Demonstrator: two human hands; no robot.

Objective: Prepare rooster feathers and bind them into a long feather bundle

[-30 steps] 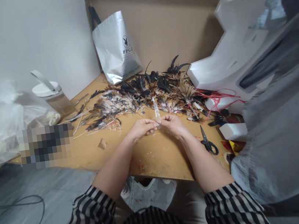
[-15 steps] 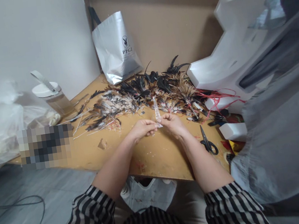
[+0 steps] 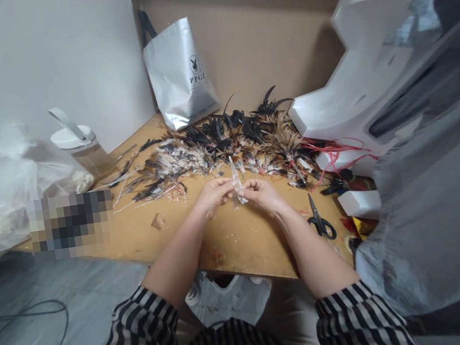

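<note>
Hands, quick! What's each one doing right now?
Left hand: closed, pinching the clear strip.
Right hand: closed, holding the same strip near its bottom end.

Open way in at the front of the bench (image 3: 244,244), thickly hedged behind.
I see room for a hand low over the front edge between the forearms (image 3: 183,239), until left hand (image 3: 216,193), right hand (image 3: 262,195) and the clear strip (image 3: 235,176) between them bar the middle. Beyond, feathers (image 3: 205,153) choke the back, a silver bag (image 3: 179,88) standing behind. Scissors (image 3: 317,219) lie flat near the right edge; red strings (image 3: 338,152) and a white block (image 3: 360,204) crowd in past them. Leftward, a cup (image 3: 93,158) and plastic bag (image 3: 5,215) stand in the way.
</note>
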